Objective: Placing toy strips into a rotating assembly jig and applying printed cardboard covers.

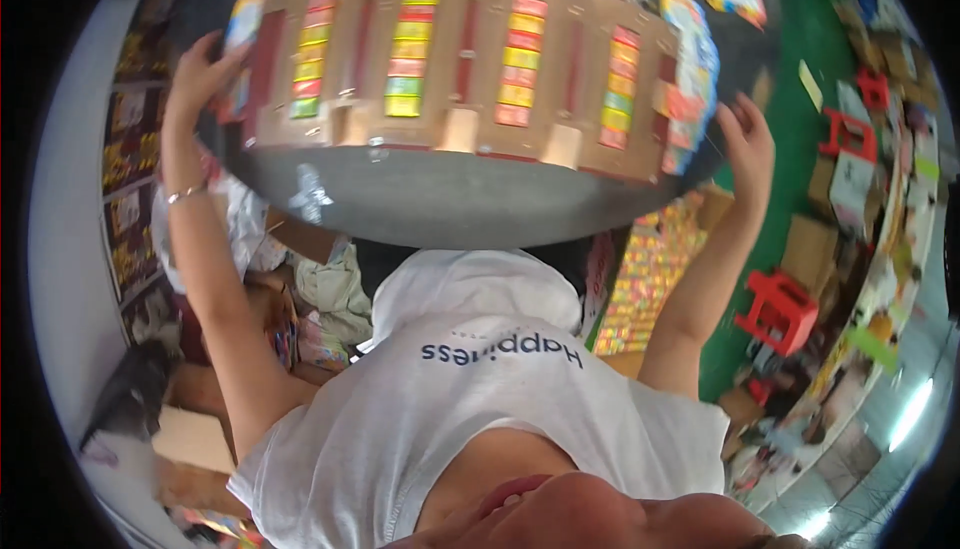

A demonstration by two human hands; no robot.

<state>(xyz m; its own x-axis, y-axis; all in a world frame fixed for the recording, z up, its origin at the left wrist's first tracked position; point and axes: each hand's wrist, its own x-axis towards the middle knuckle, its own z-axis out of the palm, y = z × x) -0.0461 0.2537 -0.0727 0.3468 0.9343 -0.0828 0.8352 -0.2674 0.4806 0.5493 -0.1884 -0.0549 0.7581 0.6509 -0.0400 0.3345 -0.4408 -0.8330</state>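
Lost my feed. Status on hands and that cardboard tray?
Left hand on left end of cardboard tray, right hand at right end. Tray flat on grey table, rows of coloured packs inside. Nothing between hands.

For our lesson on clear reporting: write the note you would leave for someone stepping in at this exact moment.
Left hand: open, fingers spread on the left end of the long cardboard display tray.
Right hand: open, at the tray's right end, by the colourful packets there.
The tray lies on a dark grey table; four columns of small coloured boxes sit in its slots.
Done: four columns filled.
Left: the slots between them appear unfilled.
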